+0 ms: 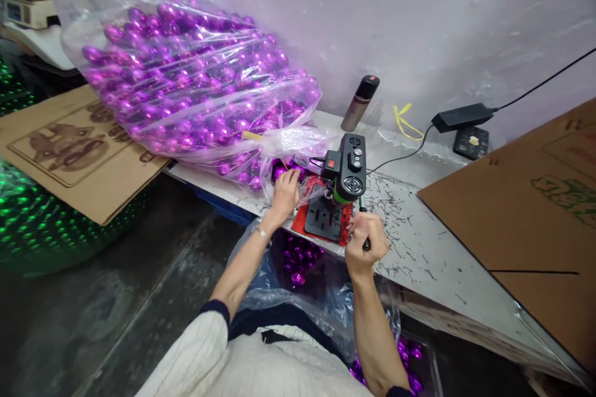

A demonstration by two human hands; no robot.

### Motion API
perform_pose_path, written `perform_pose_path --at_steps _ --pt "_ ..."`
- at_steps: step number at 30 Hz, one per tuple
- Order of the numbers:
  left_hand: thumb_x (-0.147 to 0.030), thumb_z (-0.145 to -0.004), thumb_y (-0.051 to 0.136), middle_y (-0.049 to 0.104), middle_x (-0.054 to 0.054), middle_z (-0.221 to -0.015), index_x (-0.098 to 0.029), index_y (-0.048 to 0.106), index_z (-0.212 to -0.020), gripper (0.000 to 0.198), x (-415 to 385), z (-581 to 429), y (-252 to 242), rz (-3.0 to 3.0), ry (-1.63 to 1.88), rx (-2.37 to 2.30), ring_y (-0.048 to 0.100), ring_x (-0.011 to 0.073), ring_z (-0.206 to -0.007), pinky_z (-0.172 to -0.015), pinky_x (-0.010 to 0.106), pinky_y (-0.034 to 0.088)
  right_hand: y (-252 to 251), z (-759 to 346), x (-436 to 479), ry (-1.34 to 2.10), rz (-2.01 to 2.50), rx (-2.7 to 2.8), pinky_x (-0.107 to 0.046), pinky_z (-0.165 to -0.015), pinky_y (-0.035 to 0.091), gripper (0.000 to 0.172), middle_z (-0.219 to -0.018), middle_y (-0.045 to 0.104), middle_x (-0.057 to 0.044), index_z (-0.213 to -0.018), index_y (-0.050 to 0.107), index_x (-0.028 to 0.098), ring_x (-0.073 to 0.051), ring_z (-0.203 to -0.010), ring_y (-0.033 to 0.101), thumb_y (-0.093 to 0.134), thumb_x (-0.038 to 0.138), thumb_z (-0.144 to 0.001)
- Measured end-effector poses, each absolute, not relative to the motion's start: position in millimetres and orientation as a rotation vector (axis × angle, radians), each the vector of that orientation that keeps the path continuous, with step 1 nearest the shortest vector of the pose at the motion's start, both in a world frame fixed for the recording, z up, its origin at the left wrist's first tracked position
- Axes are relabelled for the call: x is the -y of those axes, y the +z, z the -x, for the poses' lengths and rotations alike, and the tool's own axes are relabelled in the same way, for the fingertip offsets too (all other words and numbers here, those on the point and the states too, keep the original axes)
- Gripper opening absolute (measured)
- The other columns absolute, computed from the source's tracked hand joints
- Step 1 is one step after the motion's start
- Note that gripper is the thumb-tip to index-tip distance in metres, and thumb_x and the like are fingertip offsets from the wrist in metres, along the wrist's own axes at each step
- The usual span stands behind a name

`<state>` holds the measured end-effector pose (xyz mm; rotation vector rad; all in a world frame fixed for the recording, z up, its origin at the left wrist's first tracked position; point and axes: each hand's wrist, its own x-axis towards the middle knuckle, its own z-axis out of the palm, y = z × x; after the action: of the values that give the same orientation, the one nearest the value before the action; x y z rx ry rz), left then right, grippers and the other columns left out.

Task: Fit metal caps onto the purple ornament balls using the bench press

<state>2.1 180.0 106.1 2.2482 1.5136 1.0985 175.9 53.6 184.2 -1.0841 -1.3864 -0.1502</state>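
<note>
At the mouth of a clear plastic bag (205, 80) full of shiny purple balls, my left hand (285, 193) stretches its fingers over purple balls (279, 170). I make out no ball gripped in it. A small black bench press (352, 167) with a flat base plate (323, 218) stands on a red cloth (300, 220) to the right of that hand. My right hand (366, 237) is closed in a fist around the press's lever handle (367, 245). Below the table edge, more purple balls (298, 257) lie in a clear plastic bag near my lap.
Short dark bits litter the white table (419, 236). Behind the press stand a spray can (359, 102), a yellow tie (405, 121) and a black power adapter (462, 116). Cardboard (521, 198) leans at right, and a flap (69, 149) juts out at left above green balls (51, 229).
</note>
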Motion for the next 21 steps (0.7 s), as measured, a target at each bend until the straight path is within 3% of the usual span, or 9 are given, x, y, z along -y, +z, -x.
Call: perform_pose_path --at_steps 4,7,10,13,16,21 --pt "-0.001 -0.085 0.05 0.064 0.022 -0.13 -0.014 0.062 -0.131 0.049 -245.6 -7.7 117.5 -2.462 0.706 -1.499 0.06 0.0372 -0.125 -0.107 0.057 0.046 186.6 -175.5 -53.2 -0.167 1.085 1.416 -0.031 -0.063 0.045 0.027 -0.07 0.061 0.0 -0.071 0.055 0.022 -0.015 -0.065 0.06 0.048 0.012 -0.096" --pt "-0.002 -0.083 0.054 0.066 0.021 -0.12 -0.011 0.062 -0.128 0.047 -258.9 -7.9 117.7 -2.486 0.674 -1.461 0.062 0.0364 -0.12 -0.106 0.054 0.047 186.9 -175.1 -52.8 -0.184 1.087 1.422 -0.031 -0.063 0.045 0.027 -0.07 0.061 0.0 -0.071 0.054 0.023 -0.015 -0.066 0.06 0.047 0.012 -0.096" --pt "-0.014 -0.079 0.07 0.064 0.021 -0.127 -0.011 0.062 -0.127 0.049 -250.8 -2.9 122.1 -2.338 0.804 -1.416 0.061 0.0381 -0.123 -0.107 0.053 0.048 188.3 -175.2 -52.8 -0.179 1.084 1.427 -0.03 -0.063 0.045 0.028 -0.069 0.06 0.001 -0.072 0.053 0.023 -0.014 -0.065 0.059 0.047 0.011 -0.096" --pt "-0.035 -0.079 0.081 0.065 0.018 -0.131 -0.014 0.055 -0.139 0.068 -226.1 2.7 129.8 -1.982 1.008 -1.367 0.064 0.0361 -0.122 -0.106 0.051 0.051 191.6 -176.0 -53.3 -0.165 1.073 1.436 -0.029 -0.062 0.044 0.028 -0.068 0.059 0.001 -0.072 0.052 0.023 -0.014 -0.064 0.058 0.047 0.012 -0.097" --pt "-0.05 -0.088 0.072 0.071 0.012 -0.122 -0.022 0.051 -0.146 0.068 -189.9 2.7 132.3 -1.527 1.166 -1.2 0.071 0.0288 -0.112 -0.099 0.047 0.057 196.6 -176.8 -54.8 -0.151 1.084 1.417 -0.031 -0.062 0.044 0.028 -0.067 0.059 0.001 -0.071 0.052 0.023 -0.015 -0.063 0.058 0.047 0.015 -0.097" --pt "-0.058 -0.093 0.064 0.072 0.01 -0.125 -0.022 0.057 -0.135 0.055 -134.0 -15.5 115.5 -0.973 1.169 -0.977 0.073 0.0232 -0.11 -0.096 0.042 0.062 210.3 -175.4 -59.3 -0.096 1.134 1.352 -0.032 -0.062 0.044 0.031 -0.065 0.057 0.001 -0.069 0.052 0.024 -0.015 -0.062 0.057 0.047 0.02 -0.099"
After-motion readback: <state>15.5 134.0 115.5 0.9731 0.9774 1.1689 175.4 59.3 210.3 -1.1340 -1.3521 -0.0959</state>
